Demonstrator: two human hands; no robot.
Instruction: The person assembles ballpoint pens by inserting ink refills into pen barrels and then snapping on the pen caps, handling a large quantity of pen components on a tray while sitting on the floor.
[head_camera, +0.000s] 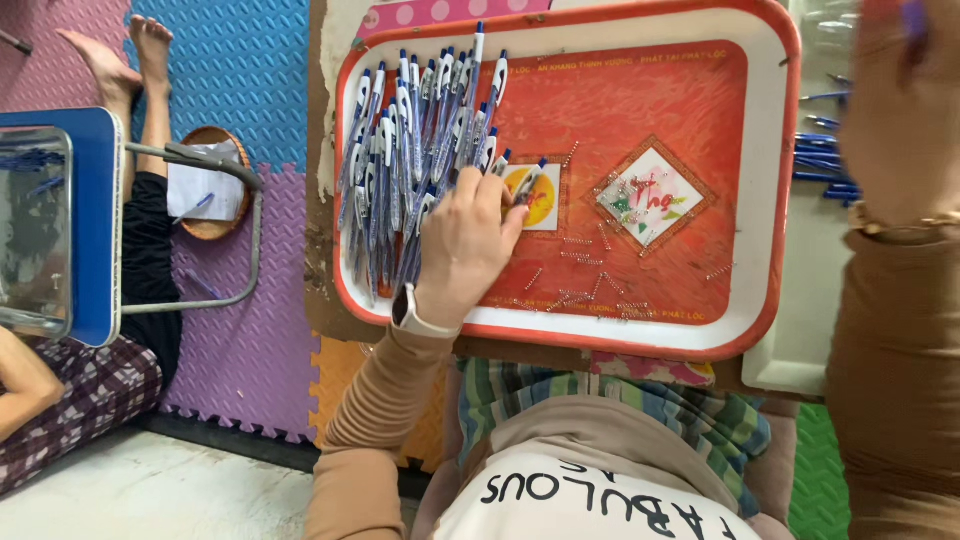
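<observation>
Left hand (468, 240): knuckles up over the red tray, fingers (505, 205) curled narrow at the right edge of the pen heap, a pen (527, 183) pinched at the fingertips; pale watch on the wrist.
Right hand (895, 110): raised at the upper right edge of view, blurred, something violet at the fingertips; grip cannot be told.
Pens (410, 150): blue and white, heaped in rough rows on the left third of the tray, tips toward the far rim.
Tray (770, 200): red floor, white wall, orange rim; resting on a worn board across the lap.
Springs (590, 285): small metal coils scattered on the tray floor right of the left hand.
More pens (820, 160): blue, piled beyond the tray's right rim.
Floor (260, 330): foam mats, purple and blue; another person seated at left by a blue folding counter (95, 230).
</observation>
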